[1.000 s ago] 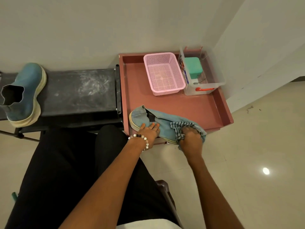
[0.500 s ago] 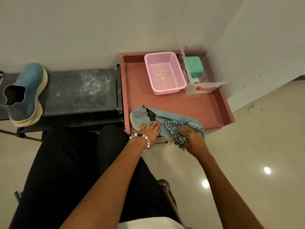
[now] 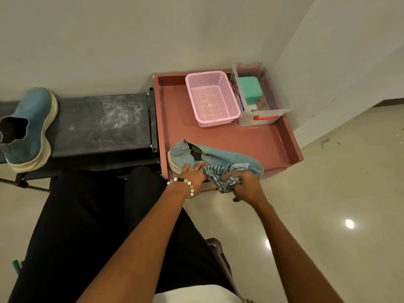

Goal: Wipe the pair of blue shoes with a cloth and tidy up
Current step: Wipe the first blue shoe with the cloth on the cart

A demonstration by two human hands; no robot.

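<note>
Altogether two blue shoes [image 3: 215, 158]: left hand [image 3: 192, 172] steadies one, right hand [image 3: 247, 184] bunches one cloth [image 3: 220, 177].

My right hand [image 3: 246, 186] has pulled back with the striped cloth [image 3: 220, 179]. A second ago it was up on the toe of the blue shoe [image 3: 209, 158], at the 3 o'clock end, with the cloth spread under my palm. Now it sits toward 6 o'clock of the toe, off the near side of the shoe, and the cloth is bunched in my curled fingers, one end trailing onto the shoe's near flank just beside my left hand [image 3: 193, 174]. The toe, covered before, now shows bare blue.
</note>
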